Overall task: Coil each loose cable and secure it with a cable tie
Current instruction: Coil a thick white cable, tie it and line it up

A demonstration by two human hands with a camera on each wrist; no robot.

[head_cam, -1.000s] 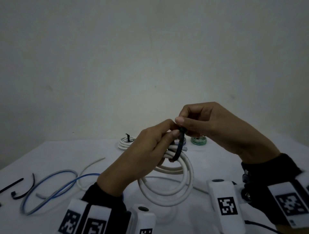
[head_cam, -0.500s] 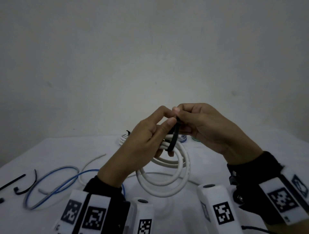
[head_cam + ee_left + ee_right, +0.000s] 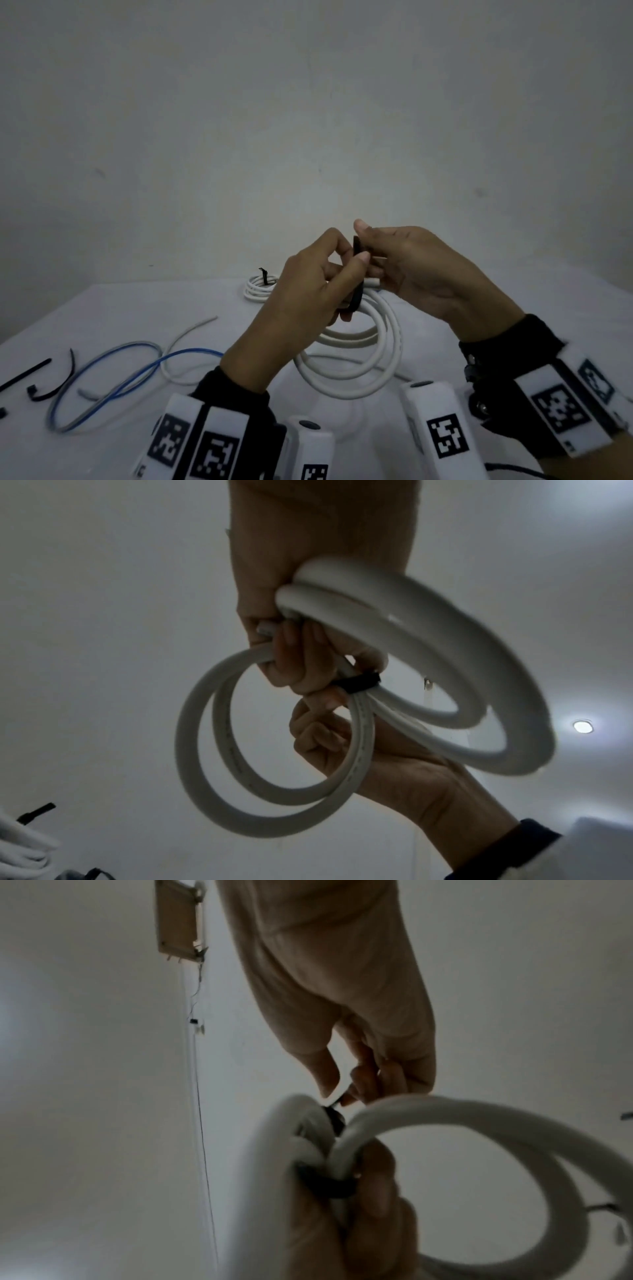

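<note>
The left hand [image 3: 308, 301] had its fingers curled round the bunched turns of the white coiled cable [image 3: 363, 370], thumb and forefinger also pinching the black cable tie [image 3: 356, 294] looped over that bunch. The right hand [image 3: 421, 274], at 3 o'clock of the left and touching it fingertip to fingertip, pinched the tie's upper end between thumb and forefinger, its other fingers curled. Both hands were raised above the bench [image 3: 154, 308], so the coil hung from them in open loops over the bench's middle. From the left wrist the tie [image 3: 358, 683] showed as a dark band across the gathered strands of the coil [image 3: 274, 791].

The bench, covered in white, met a plain pale wall [image 3: 308, 120] at 12 o'clock. At 9 o'clock of the hands a loose blue cable [image 3: 137, 373] lay in a wide curve, tangled with a loose grey-white cable [image 3: 178, 342]. At 11 o'clock, near the bench's far edge, sat a small white coil [image 3: 257, 289] bound with its own black tie. At the far 9 o'clock edge lay spare black ties [image 3: 51, 387], one curved and one straight.
</note>
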